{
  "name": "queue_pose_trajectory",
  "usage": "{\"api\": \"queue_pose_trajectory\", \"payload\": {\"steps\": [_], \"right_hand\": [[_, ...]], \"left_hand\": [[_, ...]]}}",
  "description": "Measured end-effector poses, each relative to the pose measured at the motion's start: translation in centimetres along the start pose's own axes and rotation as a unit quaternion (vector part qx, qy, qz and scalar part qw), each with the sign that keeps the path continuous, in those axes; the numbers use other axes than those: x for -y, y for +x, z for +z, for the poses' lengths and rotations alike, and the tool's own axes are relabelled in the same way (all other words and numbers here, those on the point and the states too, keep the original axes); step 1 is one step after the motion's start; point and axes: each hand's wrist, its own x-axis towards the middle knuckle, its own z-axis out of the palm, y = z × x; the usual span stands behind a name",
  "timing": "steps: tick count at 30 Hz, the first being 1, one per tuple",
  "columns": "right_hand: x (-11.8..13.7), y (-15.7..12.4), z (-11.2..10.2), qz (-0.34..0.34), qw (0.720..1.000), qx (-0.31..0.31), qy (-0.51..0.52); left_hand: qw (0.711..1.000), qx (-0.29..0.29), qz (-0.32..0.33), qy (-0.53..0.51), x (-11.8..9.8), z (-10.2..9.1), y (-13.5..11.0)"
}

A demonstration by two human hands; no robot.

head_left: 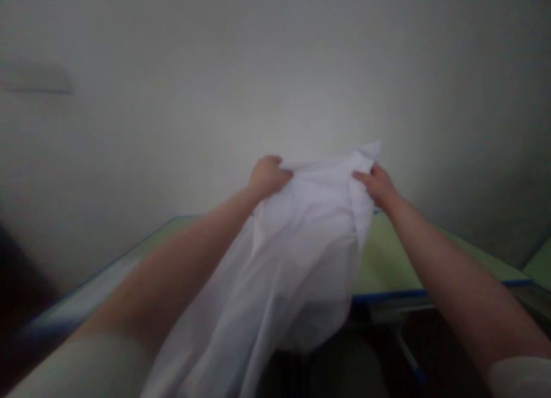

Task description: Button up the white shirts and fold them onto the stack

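Both hands hold white cloth up over tabletop edge.
L hand (267,177) grip closed on top-left edge of the thin white cloth (297,243); cloth hangs down btwn arms, in front of green tabletop (383,260) w/ blue rim; R hand (379,186) grip pinched shut on top-right edge.

White cloth (301,243): thin, slightly sheer, plain, softly creased. It was held aloft by its bunched top edge, left hand (267,177) gripping one end, right hand (379,186) the other, with a small peak standing up beside the right hand. The rest hung loose in long folds in front of the green tabletop (387,260).
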Motion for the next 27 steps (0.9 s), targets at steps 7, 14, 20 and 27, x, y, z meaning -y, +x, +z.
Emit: {"api": "queue_pose_trajectory", "payload": {"steps": [7,14,20,27], "right_hand": [[2.0,3.3,-3.3,-0.105,0.980,-0.058,-0.157],[-3.2,1.1,-3.4,-0.054,0.948,-0.068,-0.306],[-9.2,-1.7,-4.9,0.051,0.966,0.002,-0.252],[-9.3,-2.1,-6.3,0.158,0.983,0.013,-0.089]], "left_hand": [[0.950,-0.181,0.203,0.155,-2.5,-5.0,-3.4],[0.982,0.115,0.058,0.140,4.6,4.5,-5.4],[0.935,0.344,-0.036,0.078,9.9,8.4,-6.3],[0.851,0.482,-0.079,-0.194,12.5,7.3,-6.7]]}}
